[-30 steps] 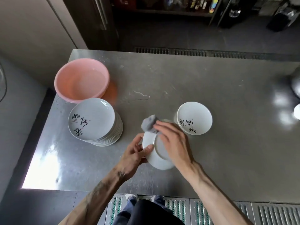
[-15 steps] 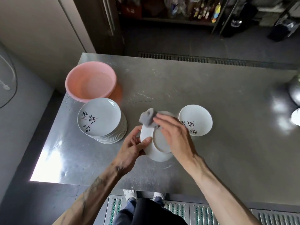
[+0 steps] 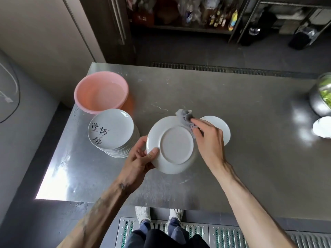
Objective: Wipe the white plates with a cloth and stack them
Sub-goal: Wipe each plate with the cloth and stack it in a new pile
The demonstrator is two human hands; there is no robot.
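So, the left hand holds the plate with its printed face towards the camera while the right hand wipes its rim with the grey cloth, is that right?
Not quite: the head view shows the plate with its plain underside and foot ring facing the camera, not its printed face. Otherwise yes: the left hand holds its edge and the right hand wipes its rim with the grey cloth.

I worked from a single view, a wide-angle camera worn on the person's head. It faced forward and steeply down over the steel table (image 3: 232, 97). It sat close enough that the left hand (image 3: 138, 161) gripping the upturned plate (image 3: 170, 145) and the right hand (image 3: 209, 140) holding the cloth (image 3: 185, 117) filled the centre. The shoes (image 3: 143, 214) lay at the bottom edge, the shelves (image 3: 215, 24) at the top.
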